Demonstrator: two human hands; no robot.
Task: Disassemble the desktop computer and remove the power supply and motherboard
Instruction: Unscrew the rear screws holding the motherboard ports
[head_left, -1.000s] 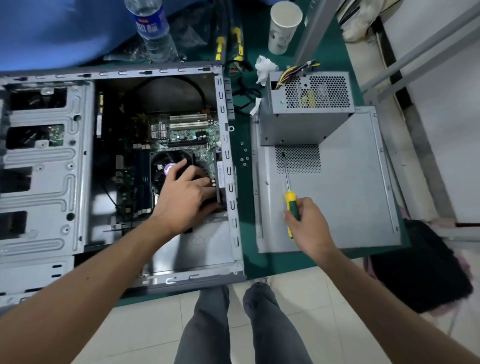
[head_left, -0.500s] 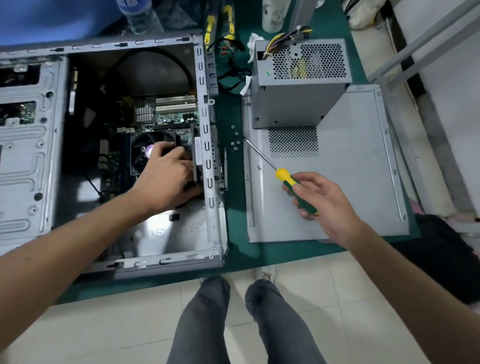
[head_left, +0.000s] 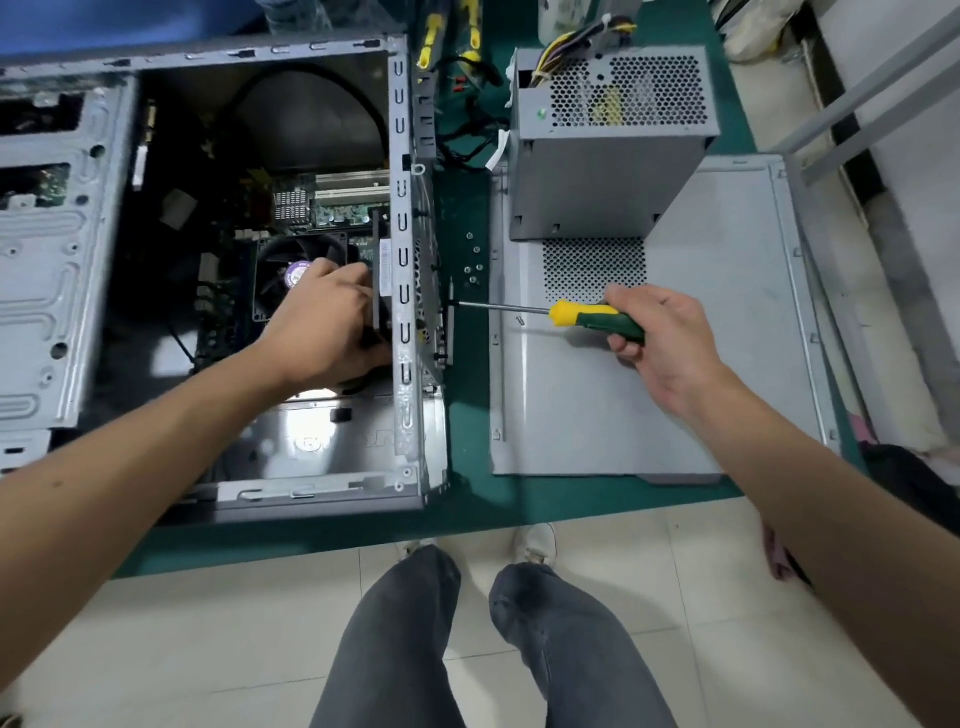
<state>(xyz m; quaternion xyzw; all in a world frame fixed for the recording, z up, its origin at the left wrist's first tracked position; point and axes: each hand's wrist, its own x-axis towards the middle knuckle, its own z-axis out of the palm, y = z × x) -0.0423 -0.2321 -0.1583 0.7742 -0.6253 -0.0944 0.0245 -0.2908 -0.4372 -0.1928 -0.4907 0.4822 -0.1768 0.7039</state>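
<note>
A green mat (head_left: 470, 512) covers the work surface. Several loose screws (head_left: 474, 269) lie on the mat. At the far edge of the mat, two yellow-handled tools (head_left: 449, 31) lie side by side, with a white paper cup (head_left: 555, 21) just to their right. A clear plastic bottle (head_left: 296, 15) stands farther left. Beyond the near edge of the mat, pale floor tiles (head_left: 208, 649) are visible.

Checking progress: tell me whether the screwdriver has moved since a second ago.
Yes. The screwdriver has swung from pointing up the side panel to lying level, its tip now at the case rear edge, left of the panel.
</note>
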